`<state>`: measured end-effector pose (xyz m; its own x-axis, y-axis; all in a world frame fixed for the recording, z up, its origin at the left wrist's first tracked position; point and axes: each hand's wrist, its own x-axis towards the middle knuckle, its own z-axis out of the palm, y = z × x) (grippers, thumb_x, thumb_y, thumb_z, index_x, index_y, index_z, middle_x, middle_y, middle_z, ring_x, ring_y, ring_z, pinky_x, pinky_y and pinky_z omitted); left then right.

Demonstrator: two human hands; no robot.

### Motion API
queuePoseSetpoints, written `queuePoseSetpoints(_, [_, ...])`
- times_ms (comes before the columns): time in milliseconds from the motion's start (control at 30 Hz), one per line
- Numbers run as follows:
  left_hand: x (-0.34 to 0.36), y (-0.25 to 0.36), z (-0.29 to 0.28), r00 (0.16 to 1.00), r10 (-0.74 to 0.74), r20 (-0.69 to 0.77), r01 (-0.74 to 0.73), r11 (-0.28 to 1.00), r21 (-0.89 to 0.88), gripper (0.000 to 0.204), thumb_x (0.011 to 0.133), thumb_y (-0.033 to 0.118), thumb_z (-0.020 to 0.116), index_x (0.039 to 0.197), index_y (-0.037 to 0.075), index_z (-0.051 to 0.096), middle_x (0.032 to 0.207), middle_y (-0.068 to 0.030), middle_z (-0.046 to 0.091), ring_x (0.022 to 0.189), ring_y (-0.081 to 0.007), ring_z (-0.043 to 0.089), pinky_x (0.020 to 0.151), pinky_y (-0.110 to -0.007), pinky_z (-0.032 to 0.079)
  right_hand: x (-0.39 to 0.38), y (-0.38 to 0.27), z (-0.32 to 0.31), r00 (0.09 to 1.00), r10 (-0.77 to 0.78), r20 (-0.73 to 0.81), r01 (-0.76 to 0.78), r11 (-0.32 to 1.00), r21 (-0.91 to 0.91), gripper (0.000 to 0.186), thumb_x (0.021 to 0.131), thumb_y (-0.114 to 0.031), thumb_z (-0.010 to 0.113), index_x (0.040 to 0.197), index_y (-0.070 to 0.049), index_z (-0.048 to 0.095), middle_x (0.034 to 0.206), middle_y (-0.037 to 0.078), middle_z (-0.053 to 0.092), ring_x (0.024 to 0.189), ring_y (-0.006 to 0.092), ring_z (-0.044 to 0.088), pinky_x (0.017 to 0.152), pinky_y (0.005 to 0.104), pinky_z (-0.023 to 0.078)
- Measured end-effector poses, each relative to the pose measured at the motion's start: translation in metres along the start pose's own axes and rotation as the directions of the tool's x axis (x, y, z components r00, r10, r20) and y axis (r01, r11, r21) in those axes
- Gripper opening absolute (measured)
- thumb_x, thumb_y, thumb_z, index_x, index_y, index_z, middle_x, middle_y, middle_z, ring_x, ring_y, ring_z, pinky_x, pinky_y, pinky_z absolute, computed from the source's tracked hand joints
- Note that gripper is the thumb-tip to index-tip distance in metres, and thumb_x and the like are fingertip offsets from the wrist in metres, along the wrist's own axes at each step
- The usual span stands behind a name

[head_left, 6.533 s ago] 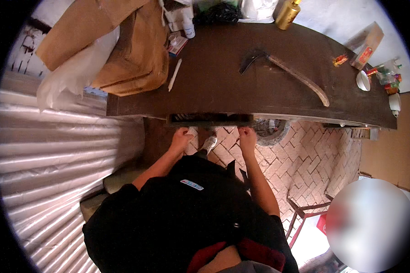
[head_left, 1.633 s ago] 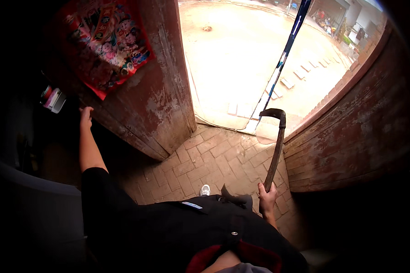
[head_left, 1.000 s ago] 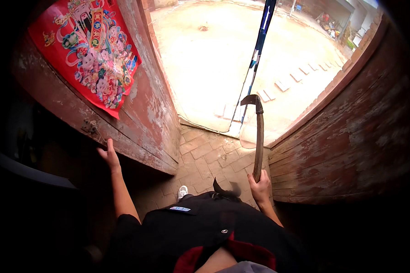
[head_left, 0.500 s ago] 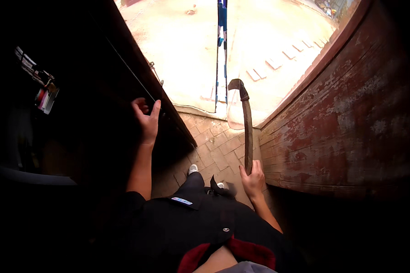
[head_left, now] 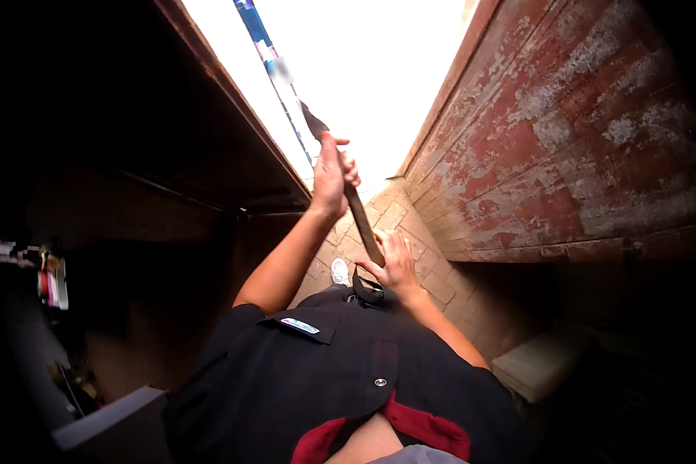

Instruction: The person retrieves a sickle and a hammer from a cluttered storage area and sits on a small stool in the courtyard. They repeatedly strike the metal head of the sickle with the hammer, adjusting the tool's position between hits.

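A sickle (head_left: 362,220) with a long wooden handle and a dark hooked metal head slants up and left in front of my body. My left hand (head_left: 332,179) wraps the handle just below the head, its thumb pointing up. Lower down, near the handle's butt end, my right hand (head_left: 395,261) holds on with the fingers laid over the wood. The head juts past my left hand against the glare of the doorway, so its edge is hard to make out.
To the right stands a wooden door (head_left: 533,139) with peeling red paint; a dark door panel (head_left: 240,100) is on the left. Paving bricks (head_left: 437,282) cover the floor. A blue-and-white strip (head_left: 257,31) hangs in the bright opening. A pale block (head_left: 537,363) lies at lower right.
My left hand has come off from beside the left door and taken hold of the sickle's handle. The sickle has tilted left and moved closer to me, and my view has turned right.
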<state>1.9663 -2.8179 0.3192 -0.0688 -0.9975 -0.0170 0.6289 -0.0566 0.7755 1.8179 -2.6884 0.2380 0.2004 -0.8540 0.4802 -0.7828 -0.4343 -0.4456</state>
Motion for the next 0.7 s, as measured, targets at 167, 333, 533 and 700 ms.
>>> queuePoseSetpoints(167, [0.092, 0.018, -0.006, 0.988, 0.148, 0.031, -0.149, 0.917, 0.369, 0.066, 0.09, 0.067, 0.038, 0.111, 0.005, 0.045, 0.06, 0.0051, 0.037, 0.046, -0.0035, 0.036, 0.042, -0.019, 0.032, 0.011, 0.082, -0.053, 0.845, 0.471, -0.253, -0.401, 0.871, 0.283, 0.036, 0.089, -0.022, 0.061, 0.119, -0.002, 0.055, 0.098, 0.01, 0.054, 0.086, 0.0203, 0.057, 0.079, 0.0351, 0.047])
queuePoseSetpoints(333, [0.175, 0.041, -0.064, 0.955, 0.268, 0.127, -0.288, 0.735, 0.614, 0.058, 0.094, 0.055, 0.045, 0.116, 0.003, 0.054, 0.058, 0.0042, 0.04, 0.049, -0.0052, 0.038, 0.046, -0.022, 0.034, -0.122, 0.242, -0.112, 0.15, 0.852, -0.502, -0.592, 0.484, 0.645, 0.027, 0.088, -0.006, 0.056, 0.114, -0.002, 0.062, 0.096, 0.006, 0.063, 0.08, 0.0181, 0.058, 0.074, 0.0282, 0.048])
queuePoseSetpoints(533, [0.271, 0.052, -0.073, 0.96, 0.276, 0.045, -0.252, 0.779, 0.574, 0.058, 0.093, 0.056, 0.047, 0.114, 0.003, 0.057, 0.055, 0.0042, 0.042, 0.044, -0.0054, 0.04, 0.043, -0.023, 0.035, -0.251, 0.364, -0.235, -0.378, 0.789, -0.485, -0.463, 0.293, 0.837, 0.042, 0.084, -0.012, 0.055, 0.125, -0.002, 0.054, 0.105, 0.01, 0.059, 0.091, 0.0216, 0.056, 0.077, 0.0338, 0.045])
queuePoseSetpoints(700, [0.319, 0.062, -0.048, 0.946, 0.316, -0.063, -0.252, 0.848, 0.466, 0.052, 0.097, 0.051, 0.042, 0.12, 0.006, 0.055, 0.057, 0.0054, 0.036, 0.043, -0.0041, 0.035, 0.04, -0.02, 0.031, -0.117, 0.329, -0.259, -0.48, 0.74, -0.471, -0.262, 0.391, 0.882, 0.069, 0.096, -0.049, 0.041, 0.141, 0.003, 0.03, 0.146, 0.014, 0.037, 0.132, 0.0236, 0.041, 0.106, 0.0393, 0.032])
